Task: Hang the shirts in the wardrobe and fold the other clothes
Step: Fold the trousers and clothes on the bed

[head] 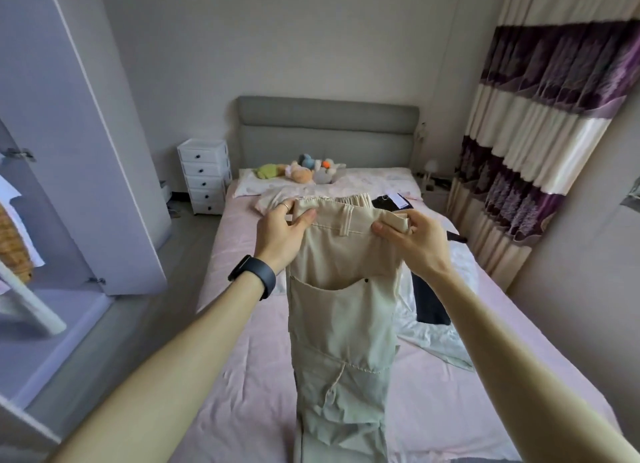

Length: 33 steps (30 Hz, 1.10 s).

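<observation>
Two hands hold up one pair of beige trousers point(343, 306) over the bed point(242, 358), approx. in the middle of the view. The long axis is vertical: waistband at the top, legs hanging straight down and leaving the picture at the bottom edge. The waistband runs left-right. The side w/ a belt loop and a big pocket faces the camera.

L hand point(280, 234) pinches the left corner of the waistband: thumb flat on the front of the fabric, other fingers curled behind it, close together. It has a ring point(285, 205) on one finger and a dark wristband point(256, 275) on the wrist. R hand point(415, 237) pinches the right corner: thumb on the front, fingers curled round the folded edge, pressed together.

On the bed behind the trousers: a black garment point(429, 303) and a white garment point(436, 338) on the R side, a pale garment point(270, 199) just behind the L hand, and a black item w/ white tag point(391, 202) further back. Plush toys point(301, 171) lie by the pillow point(246, 185) at the grey headboard point(325, 130). A white drawer unit point(204, 175) stands left of the bed, an open wardrobe door point(69, 133) further left, a striped curtain point(540, 133) on the right.
</observation>
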Each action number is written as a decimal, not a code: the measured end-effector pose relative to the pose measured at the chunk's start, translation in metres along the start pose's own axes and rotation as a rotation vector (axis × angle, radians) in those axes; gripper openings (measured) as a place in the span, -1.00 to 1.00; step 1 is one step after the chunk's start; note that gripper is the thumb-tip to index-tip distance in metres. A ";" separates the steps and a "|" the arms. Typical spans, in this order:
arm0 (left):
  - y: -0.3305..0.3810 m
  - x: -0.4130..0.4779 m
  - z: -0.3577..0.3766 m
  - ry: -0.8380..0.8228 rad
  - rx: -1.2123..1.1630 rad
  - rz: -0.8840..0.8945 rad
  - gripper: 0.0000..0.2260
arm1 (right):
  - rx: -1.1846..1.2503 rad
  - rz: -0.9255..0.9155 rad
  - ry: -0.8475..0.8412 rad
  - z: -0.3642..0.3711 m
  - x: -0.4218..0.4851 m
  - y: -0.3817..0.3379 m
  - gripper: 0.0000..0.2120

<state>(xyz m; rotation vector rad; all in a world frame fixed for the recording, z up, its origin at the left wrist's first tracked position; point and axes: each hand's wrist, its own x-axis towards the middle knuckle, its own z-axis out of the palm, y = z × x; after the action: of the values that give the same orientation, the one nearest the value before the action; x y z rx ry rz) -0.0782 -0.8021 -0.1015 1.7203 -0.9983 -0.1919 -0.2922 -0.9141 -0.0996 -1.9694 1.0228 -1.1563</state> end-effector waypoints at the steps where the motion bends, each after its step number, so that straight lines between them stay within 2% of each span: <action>1: -0.010 0.009 0.008 -0.019 0.001 -0.024 -0.73 | -0.030 0.014 -0.009 0.007 0.008 0.010 -0.80; 7: -0.063 0.071 0.054 -0.087 0.101 -0.115 -0.70 | -0.131 0.153 -0.042 0.051 0.063 0.075 -0.72; 15: -0.133 0.186 0.143 -0.151 0.144 -0.316 -0.69 | -0.212 0.248 -0.161 0.123 0.177 0.164 -0.81; 21: -0.231 0.298 0.225 -0.146 0.036 -0.527 -0.81 | -0.249 0.290 -0.261 0.208 0.277 0.261 -0.74; 23: -0.267 0.323 0.254 -0.157 -0.086 -0.578 -0.74 | -0.257 0.307 -0.290 0.242 0.307 0.303 -0.76; 25: -0.289 0.332 0.265 -0.194 -0.227 -0.598 -0.58 | -0.243 0.325 -0.295 0.261 0.321 0.329 -0.81; 27: -0.321 0.339 0.280 -0.180 -0.345 -0.633 -0.51 | -0.263 0.338 -0.315 0.285 0.330 0.363 -0.70; 30: -0.357 0.325 0.288 -0.220 -0.344 -0.697 -0.55 | -0.319 0.369 -0.388 0.315 0.317 0.408 -0.64; 33: -0.386 0.282 0.289 -0.273 -0.288 -0.757 -0.59 | -0.332 0.415 -0.467 0.331 0.266 0.436 -0.64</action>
<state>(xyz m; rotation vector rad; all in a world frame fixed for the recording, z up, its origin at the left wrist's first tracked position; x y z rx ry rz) 0.1366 -1.1814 -0.4510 1.7512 -0.4267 -1.0279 -0.0440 -1.3179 -0.4816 -2.0023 1.3336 -0.2952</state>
